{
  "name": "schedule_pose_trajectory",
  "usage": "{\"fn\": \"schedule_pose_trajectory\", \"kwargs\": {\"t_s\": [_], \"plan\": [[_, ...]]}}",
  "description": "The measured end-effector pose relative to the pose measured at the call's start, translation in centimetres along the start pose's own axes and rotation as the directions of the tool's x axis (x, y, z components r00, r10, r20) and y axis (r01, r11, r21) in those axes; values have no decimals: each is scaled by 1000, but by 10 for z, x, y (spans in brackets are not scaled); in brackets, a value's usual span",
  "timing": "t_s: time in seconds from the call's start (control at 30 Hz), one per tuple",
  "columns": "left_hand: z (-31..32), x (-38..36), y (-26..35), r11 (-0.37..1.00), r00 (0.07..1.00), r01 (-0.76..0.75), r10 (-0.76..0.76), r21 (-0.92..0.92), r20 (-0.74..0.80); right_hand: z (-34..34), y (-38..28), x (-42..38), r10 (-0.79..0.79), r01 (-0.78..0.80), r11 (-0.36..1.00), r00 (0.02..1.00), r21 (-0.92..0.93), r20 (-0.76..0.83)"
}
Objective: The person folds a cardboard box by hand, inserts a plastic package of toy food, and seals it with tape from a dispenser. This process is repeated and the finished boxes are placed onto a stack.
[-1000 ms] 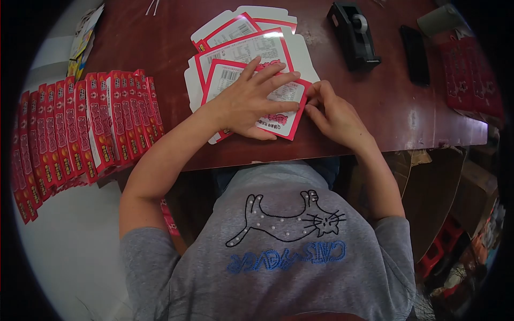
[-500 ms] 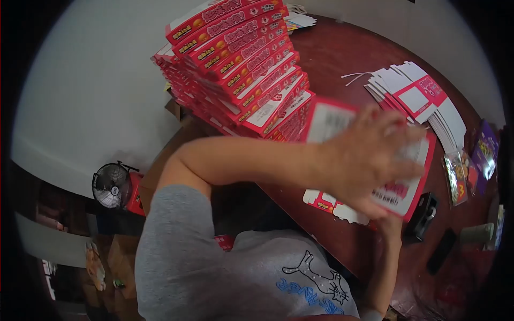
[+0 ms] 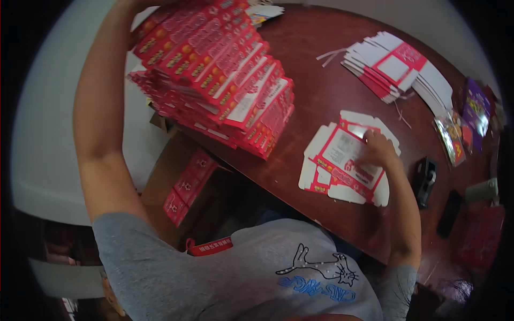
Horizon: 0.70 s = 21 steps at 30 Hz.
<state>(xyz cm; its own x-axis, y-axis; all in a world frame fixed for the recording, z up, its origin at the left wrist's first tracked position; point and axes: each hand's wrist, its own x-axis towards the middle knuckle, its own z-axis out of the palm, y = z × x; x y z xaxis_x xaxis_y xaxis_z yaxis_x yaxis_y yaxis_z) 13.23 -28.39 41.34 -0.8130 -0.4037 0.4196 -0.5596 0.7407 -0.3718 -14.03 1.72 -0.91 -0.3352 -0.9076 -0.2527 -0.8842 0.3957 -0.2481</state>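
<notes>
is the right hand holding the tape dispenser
No, the right hand is at the flat cartons, and the black tape dispenser sits apart from it on the table.

Head view: worn on the person's head, facing forward and steeply down over the shirt [image 3: 300, 278] to the table [image 3: 305, 59], close above.

And here are the flat cartons [image 3: 340, 151], red and white with flaps splayed, overlapping unevenly on the dark red tabletop [image 3: 308, 59], a printed panel facing up (small print too blurred to read)! Over by the table's edge rise the red boxes [image 3: 230, 75], closed and slim, piled high in a leaning, uneven stack, pink lettering along their narrow sides.
</notes>
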Motion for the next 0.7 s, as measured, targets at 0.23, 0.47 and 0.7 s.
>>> {"fn": "schedule_pose_trajectory", "kwargs": {"t_s": [0.23,0.47,0.7], "plan": [[54,4,-41,999,999,32,-32,-2,-6,-22,27,-60,56,21,721,995,693,-87],[40,-32,22,993,921,-82,109,86,-374,-34,9,-113,199,10,357,976,934,-86],[82,-129,205,726,849,-528,456,-441,-267,-47,-27,-125,-333,396,874,910,282,-246]]}}
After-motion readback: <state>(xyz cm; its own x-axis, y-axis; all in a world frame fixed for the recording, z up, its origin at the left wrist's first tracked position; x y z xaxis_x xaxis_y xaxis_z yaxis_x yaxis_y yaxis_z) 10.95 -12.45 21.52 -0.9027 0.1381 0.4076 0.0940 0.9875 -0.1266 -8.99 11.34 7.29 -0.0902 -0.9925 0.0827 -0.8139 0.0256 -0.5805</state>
